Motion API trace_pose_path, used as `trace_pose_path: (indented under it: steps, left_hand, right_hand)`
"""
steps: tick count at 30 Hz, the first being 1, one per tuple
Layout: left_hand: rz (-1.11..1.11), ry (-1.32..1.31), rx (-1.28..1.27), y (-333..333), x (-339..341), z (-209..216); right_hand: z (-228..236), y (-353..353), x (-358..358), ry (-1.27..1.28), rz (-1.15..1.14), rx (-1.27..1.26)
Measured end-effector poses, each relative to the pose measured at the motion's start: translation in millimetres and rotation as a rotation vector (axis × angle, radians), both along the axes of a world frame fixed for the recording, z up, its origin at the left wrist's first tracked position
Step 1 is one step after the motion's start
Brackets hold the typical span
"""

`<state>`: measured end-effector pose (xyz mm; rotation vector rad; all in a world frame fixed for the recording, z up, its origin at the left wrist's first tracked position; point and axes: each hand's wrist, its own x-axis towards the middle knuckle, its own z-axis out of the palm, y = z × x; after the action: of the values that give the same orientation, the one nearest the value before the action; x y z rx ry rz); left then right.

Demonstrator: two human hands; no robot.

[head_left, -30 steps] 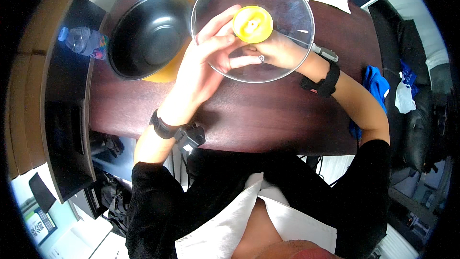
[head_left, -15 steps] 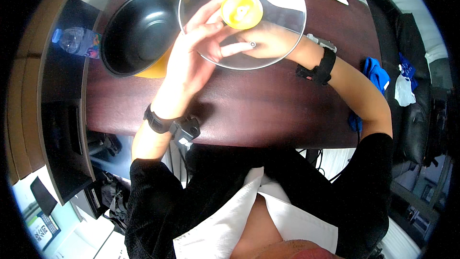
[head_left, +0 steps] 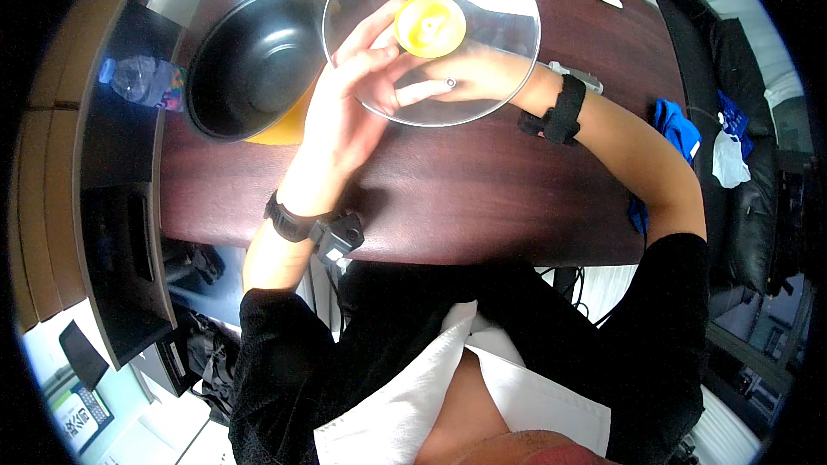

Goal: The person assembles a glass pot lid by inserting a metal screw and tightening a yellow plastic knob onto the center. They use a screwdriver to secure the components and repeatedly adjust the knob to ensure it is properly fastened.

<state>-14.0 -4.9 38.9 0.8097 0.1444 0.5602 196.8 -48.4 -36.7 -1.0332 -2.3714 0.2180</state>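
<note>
Lid (head_left: 479, 21), probably stiff and breakable, hangs above the surface (head_left: 482, 198) beside the black pot (head_left: 258, 77), left grip (head_left: 351, 82) half-curled onto its yellow knob (head_left: 431, 26), likely the safest hold, right grip's (head_left: 474, 71) closure unclear.

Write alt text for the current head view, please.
A bare left hand holds a round, transparent lid with a yellow knob, the bare right hand showing through it. On the reddish-brown table, a round, black-lined yellow pot stands at left.

Yellow knob (head_left: 430, 26), yellow-and-black pot (head_left: 258, 65)
</note>
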Motion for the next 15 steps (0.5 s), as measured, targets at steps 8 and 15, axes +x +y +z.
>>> trace_pose_path:
  steps: [8, 15]
  left_hand:
    - [0.033, -0.008, -0.011, 4, -1, -11]
    - [0.042, 0.022, -0.023, -2, 0, -20]
  right_hand:
    - [63, -61, 18, 0.037, -0.461, -0.42]
    - [100, -99, 20, 0.451, -0.77, -0.425]
